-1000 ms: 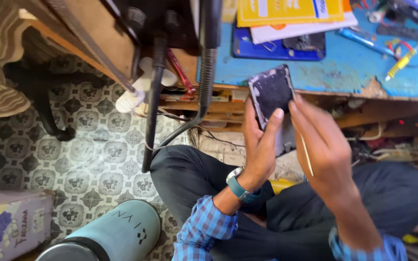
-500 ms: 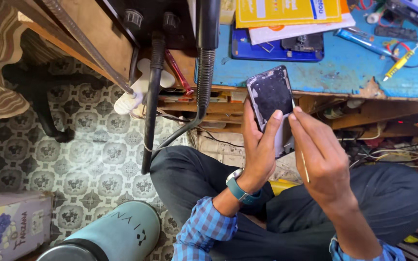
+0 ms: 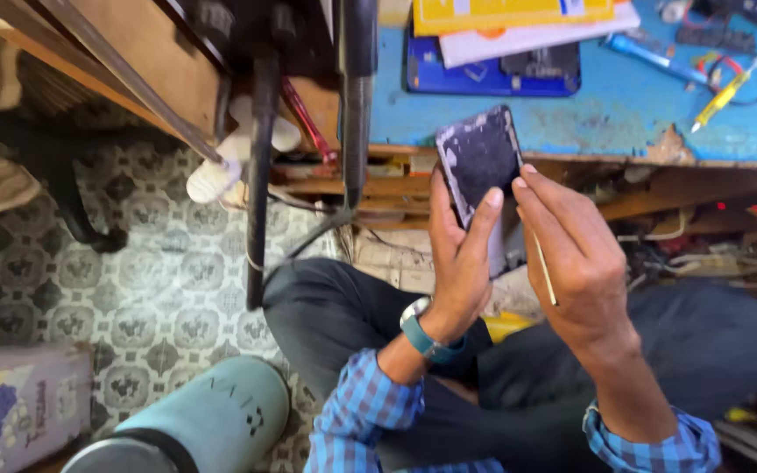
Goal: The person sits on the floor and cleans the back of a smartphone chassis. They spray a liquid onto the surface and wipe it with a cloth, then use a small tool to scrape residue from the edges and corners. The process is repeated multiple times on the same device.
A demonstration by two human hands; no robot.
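Patterned floor tiles and a chipped blue worktop (image 3: 571, 114) frame our view. Our left hand (image 3: 462, 254) grips a dark, scuffed phone panel (image 3: 481, 158), raised and tilted toward us above our lap, so its face can be seen. Our right hand (image 3: 576, 263) pinches a thin stick (image 3: 543, 267), fingertips resting at the panel's edge to steady it.

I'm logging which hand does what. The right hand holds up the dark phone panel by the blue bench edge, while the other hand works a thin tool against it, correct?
Not quite: the head view shows the left hand holding the dark phone panel by the blue bench edge; the right hand works the thin tool.
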